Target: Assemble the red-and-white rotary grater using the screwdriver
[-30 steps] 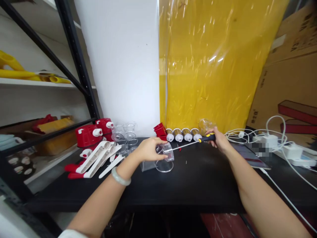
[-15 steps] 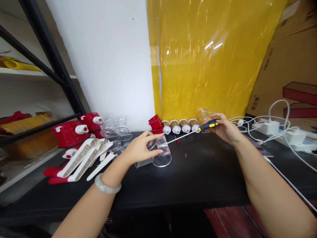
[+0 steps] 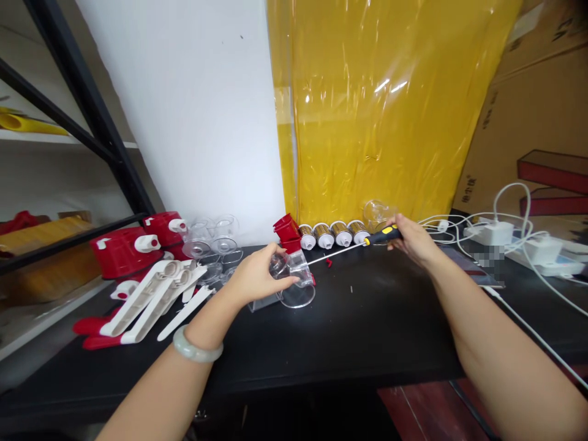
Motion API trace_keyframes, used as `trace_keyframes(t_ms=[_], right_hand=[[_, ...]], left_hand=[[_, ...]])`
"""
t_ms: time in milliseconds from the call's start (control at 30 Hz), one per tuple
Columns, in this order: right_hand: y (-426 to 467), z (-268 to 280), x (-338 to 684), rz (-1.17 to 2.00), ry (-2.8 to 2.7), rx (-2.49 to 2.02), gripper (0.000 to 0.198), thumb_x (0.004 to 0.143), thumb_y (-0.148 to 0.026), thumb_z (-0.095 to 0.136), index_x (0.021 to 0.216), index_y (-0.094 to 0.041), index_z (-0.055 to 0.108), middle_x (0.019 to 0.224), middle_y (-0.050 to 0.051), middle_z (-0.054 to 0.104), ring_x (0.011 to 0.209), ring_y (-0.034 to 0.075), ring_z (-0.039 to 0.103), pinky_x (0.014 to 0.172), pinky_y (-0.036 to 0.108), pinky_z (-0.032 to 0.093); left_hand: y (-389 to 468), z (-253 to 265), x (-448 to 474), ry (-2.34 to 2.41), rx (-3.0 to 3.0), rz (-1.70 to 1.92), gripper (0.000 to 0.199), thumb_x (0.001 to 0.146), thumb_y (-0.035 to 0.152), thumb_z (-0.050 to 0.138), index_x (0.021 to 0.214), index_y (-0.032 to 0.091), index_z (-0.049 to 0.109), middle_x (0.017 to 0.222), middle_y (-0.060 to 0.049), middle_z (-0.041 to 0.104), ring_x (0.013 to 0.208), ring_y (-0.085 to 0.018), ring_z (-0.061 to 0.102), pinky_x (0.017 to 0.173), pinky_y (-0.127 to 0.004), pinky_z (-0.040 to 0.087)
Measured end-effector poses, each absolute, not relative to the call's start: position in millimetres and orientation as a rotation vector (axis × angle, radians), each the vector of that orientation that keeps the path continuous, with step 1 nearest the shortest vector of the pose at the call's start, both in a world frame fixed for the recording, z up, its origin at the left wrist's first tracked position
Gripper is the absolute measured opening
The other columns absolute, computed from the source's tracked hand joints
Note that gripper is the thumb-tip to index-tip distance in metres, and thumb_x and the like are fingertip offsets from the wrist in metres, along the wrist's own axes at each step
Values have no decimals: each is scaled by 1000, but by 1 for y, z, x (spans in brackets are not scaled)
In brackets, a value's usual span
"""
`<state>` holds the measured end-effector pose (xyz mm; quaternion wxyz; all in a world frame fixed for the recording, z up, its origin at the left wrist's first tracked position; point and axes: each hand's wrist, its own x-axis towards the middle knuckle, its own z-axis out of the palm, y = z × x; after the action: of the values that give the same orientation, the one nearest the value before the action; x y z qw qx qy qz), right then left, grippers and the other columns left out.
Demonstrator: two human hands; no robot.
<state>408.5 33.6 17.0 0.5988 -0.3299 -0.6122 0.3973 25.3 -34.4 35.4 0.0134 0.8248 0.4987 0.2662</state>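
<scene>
Over the flat black tabletop (image 3: pixel 367 337), head view: the left hand (image 3: pixel 255 275) is clamped on a clear plastic cup-shaped part (image 3: pixel 301 272); the right hand (image 3: pixel 413 239) is closed round a black-and-yellow, metal-shafted screwdriver (image 3: pixel 374 237), tip at that part. Behind, 4 white-ended cylinders (image 3: pixel 325 233) form a row.

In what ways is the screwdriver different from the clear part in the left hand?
The screwdriver has a black-and-yellow handle, while the clear part is see-through. The screwdriver is long and thin; the clear part is shorter and wider. The right hand grips the screwdriver, whereas the left hand holds the clear part. Both are hand-held.
</scene>
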Motion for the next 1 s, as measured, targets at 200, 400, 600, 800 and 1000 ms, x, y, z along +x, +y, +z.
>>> trace_keyframes(t_ms=[200,400,600,800,1000], right_hand=[[36,14,408,1086,-1325,-679,33,79,-51,70,95,-28,53,80,0,72,67,20,70,65,39,59],[40,10,406,1014,-1377,-781,37,85,-61,57,85,-23,57,57,-1,64,48,16,61,59,34,57],[42,7,402,989,-1337,-799,33,82,-56,64,91,-26,53,55,-5,62,43,16,59,57,34,55],[42,9,401,1037,-1328,-719,37,84,-62,50,89,-26,55,73,2,71,59,21,68,62,38,57],[42,8,403,856,-1342,-907,40,81,-64,60,80,-25,53,43,-7,50,32,13,44,46,30,49]], left_hand=[[-34,36,26,1533,2570,837,59,73,64,71,112,24,55,110,-6,71,91,-27,68,77,-39,51],[-34,35,25,1520,2586,852,58,74,65,71,111,24,56,107,-6,72,87,-26,68,74,-38,51],[-32,35,25,1554,2580,865,59,72,64,72,112,23,57,112,-8,72,90,-28,70,77,-39,52],[-30,35,26,1542,2566,882,60,71,64,73,112,23,58,118,-9,72,99,-31,69,82,-41,52],[-30,35,27,1566,2566,863,61,71,65,72,112,22,58,117,-9,72,98,-31,69,80,-40,52]])
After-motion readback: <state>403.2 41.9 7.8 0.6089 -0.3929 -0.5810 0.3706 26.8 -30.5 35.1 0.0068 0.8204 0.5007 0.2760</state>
